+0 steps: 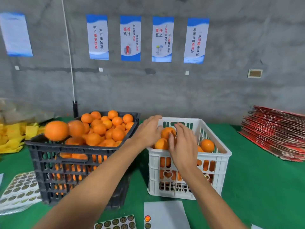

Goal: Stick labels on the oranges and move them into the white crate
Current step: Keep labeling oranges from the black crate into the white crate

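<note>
Both hands over crate (white).

1. The round orange-skinned oranges lie heaped above the rim of a black slatted plastic crate on the left of the bench.
2. The white slatted plastic crate stands upright just right of the black one, part-filled with more oranges.
3. Sheets of round dark-and-gold sticker labels lie flat at the black crate's front left; another sheet lies at the near edge.
</note>
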